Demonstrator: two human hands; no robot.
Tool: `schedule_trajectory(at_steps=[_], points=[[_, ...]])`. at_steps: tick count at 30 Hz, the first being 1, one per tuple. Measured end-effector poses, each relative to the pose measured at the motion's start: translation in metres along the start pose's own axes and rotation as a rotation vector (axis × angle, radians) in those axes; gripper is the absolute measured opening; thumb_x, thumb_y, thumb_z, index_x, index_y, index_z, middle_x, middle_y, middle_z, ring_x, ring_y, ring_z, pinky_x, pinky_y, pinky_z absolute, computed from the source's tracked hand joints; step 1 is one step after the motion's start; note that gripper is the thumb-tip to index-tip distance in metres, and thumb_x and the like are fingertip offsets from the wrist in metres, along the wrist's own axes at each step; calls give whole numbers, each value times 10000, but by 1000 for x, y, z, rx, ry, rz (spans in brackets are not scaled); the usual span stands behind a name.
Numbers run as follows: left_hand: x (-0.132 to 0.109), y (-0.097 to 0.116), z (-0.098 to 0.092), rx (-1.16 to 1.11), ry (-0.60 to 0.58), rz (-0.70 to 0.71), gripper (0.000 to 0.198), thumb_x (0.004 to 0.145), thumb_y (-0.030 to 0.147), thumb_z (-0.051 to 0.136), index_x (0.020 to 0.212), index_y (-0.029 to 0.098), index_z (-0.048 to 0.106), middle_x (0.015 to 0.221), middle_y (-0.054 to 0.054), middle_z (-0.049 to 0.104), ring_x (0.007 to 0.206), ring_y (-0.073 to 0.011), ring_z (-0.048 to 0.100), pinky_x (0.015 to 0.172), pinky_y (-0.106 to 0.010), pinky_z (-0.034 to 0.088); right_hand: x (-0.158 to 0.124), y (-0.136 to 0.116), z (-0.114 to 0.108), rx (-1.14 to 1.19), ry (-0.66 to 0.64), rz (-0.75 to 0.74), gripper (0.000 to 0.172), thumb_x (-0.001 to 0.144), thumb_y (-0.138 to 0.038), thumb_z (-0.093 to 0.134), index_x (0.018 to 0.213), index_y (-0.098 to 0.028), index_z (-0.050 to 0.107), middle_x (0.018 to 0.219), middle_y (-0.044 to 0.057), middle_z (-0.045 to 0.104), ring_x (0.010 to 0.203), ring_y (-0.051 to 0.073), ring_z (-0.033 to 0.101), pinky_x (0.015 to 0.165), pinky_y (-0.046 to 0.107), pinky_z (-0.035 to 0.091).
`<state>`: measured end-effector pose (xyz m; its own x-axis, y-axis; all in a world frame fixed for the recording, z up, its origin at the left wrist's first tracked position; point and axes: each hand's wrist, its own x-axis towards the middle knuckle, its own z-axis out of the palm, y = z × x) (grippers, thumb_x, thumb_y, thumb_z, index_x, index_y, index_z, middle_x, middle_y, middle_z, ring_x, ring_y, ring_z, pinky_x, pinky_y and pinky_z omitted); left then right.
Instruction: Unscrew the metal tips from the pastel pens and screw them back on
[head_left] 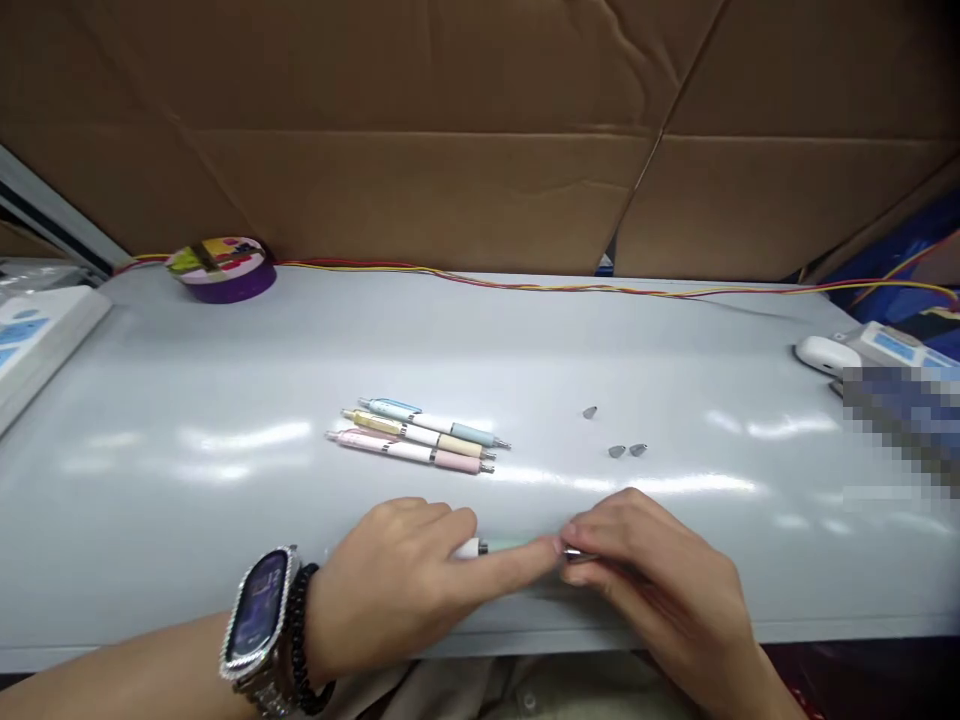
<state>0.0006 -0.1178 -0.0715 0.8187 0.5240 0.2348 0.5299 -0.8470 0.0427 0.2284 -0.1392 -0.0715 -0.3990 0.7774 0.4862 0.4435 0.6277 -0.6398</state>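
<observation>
My left hand (405, 570) is wrapped round a white and pale green pen (469, 548), its forefinger stretched along the green grip. At the pen's right end, my right hand (667, 570) pinches a silver metal tip (576, 553). The fingers hide whether that tip is joined to the barrel. Beyond the left hand lie a blue pen (442, 424), a yellow pen (426, 436) and a pink pen (411, 452), side by side with their writing ends to the right. Three loose metal cone tips sit farther right: one tip (590, 412) behind, two tips (616, 452) close together.
A round purple tin (232, 285) stands at the back left. Red and yellow wires (525, 287) run along the table's rear edge before a cardboard wall (420, 195). A white case (827, 354) and a power strip (892, 348) are at right; a white box (45, 330) is at left.
</observation>
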Motion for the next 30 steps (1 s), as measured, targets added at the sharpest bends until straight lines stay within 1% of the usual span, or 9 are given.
schedule_trajectory(at_steps=[3, 6, 8, 11, 14, 19, 23, 27, 30], points=[[-1, -1, -1, -19, -41, 2, 492, 920, 121, 289, 1339, 373, 342, 558, 44, 444, 432, -155, 441, 425, -244, 329, -2, 0, 2, 32, -34, 54, 230, 807, -100, 626, 983, -245, 594, 791, 2, 663, 715, 164, 601, 638, 306, 500], [-6, -10, -9, -152, -69, -64, 477, 917, 108, 291, 1312, 360, 383, 605, 43, 529, 478, -146, 510, 460, -230, 362, -8, 2, 3, 119, 173, 116, 247, 818, -88, 598, 990, -265, 596, 780, -6, 633, 702, 164, 589, 617, 316, 484], [-11, -20, -16, -305, -66, -139, 414, 941, 143, 311, 1301, 329, 396, 780, 31, 636, 616, -135, 598, 549, -212, 418, -11, 3, 0, 131, 341, 141, 279, 831, -72, 561, 1015, -280, 580, 770, -6, 607, 693, 169, 581, 612, 330, 473], [-16, -35, -22, -293, 5, -176, 360, 958, 202, 349, 1299, 309, 396, 1042, 12, 646, 845, -161, 624, 749, -252, 447, -9, 2, -12, -45, 496, 205, 275, 811, -77, 591, 974, -298, 589, 785, -4, 609, 737, 192, 586, 677, 367, 476], [-17, -41, -19, -169, 58, -108, 333, 970, 267, 346, 1297, 229, 390, 1023, -35, 645, 829, -189, 610, 757, -301, 450, -6, -3, -29, -272, 586, 308, 184, 781, -170, 655, 910, -291, 603, 811, 1, 615, 775, 202, 592, 757, 388, 485], [-13, -32, -11, -47, 54, 19, 238, 978, 176, 297, 1104, 172, 498, 717, -16, 578, 618, -174, 511, 551, -271, 398, -10, -15, -47, -247, 534, 558, 99, 769, -315, 660, 853, -298, 610, 847, -2, 597, 777, 200, 593, 748, 343, 519], [-15, -33, -9, -28, 22, -22, 268, 955, 124, 337, 1131, 201, 524, 841, -39, 579, 715, -188, 513, 639, -301, 408, -15, -9, -56, -257, 435, 565, 119, 799, -395, 624, 867, -298, 624, 852, -1, 633, 758, 207, 615, 674, 332, 520], [-17, -39, -6, -25, 36, -109, 292, 946, 141, 373, 1175, 239, 525, 969, -56, 558, 811, -207, 523, 679, -313, 413, -15, 14, -66, -487, 276, 586, 177, 846, -433, 539, 927, -293, 612, 919, 2, 672, 803, 219, 640, 663, 337, 493], [-15, -42, -4, -33, 59, -149, 308, 933, 128, 395, 1195, 240, 511, 995, -57, 552, 870, -219, 521, 736, -336, 418, -13, 32, -68, -561, 141, 619, 178, 843, -411, 523, 904, -264, 602, 875, 14, 682, 777, 224, 652, 644, 339, 489]])
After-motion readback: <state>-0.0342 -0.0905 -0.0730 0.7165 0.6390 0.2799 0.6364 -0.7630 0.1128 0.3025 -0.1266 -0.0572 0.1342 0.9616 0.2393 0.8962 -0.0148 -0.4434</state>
